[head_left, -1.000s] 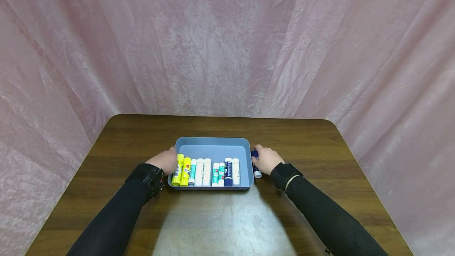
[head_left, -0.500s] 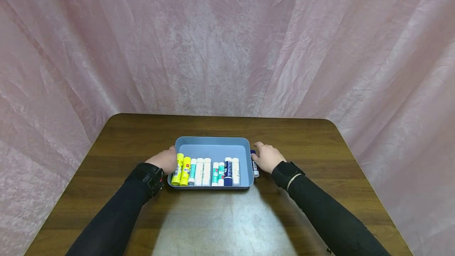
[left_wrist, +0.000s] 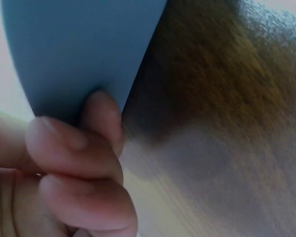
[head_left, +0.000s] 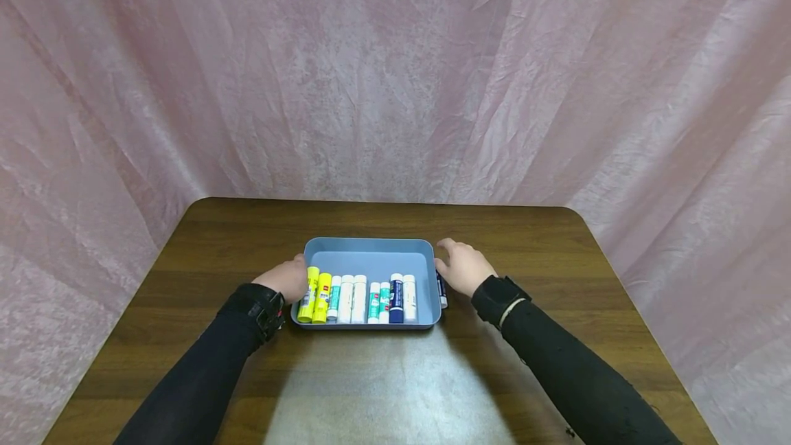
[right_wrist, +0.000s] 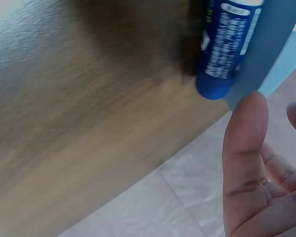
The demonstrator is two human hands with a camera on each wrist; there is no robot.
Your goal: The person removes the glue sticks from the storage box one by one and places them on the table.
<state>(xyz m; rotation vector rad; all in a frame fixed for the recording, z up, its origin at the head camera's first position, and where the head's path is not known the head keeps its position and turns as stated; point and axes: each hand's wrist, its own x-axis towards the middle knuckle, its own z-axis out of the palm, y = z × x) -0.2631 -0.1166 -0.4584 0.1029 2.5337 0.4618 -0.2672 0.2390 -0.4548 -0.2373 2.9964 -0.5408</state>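
A blue-grey tray [head_left: 369, 253] lies on the table with a row of glue sticks inside: two yellow ones [head_left: 323, 298] at the left, then white [head_left: 360, 299], teal-and-white [head_left: 374, 303] and navy [head_left: 396, 299] ones. My left hand [head_left: 288, 280] grips the tray's left side, its curled fingers [left_wrist: 81, 148] against the outer wall in the left wrist view. Outside the right wall, a navy glue stick [right_wrist: 227, 54] lies along the tray. Over its far end is my right hand [head_left: 465, 268], holding nothing, with thumb and forefinger spread and the thumb tip right at the tray's rim.
The brown wooden table [head_left: 525, 239] has rounded far corners. Behind it and along both sides hangs a pink velvety curtain [head_left: 395, 88]. Bright light reflects off the tabletop in front of the tray.
My right hand has let go of the navy glue stick, which now sits closer against the tray's right wall. That hand has moved slightly farther away and left to the rim. My left hand stays put.
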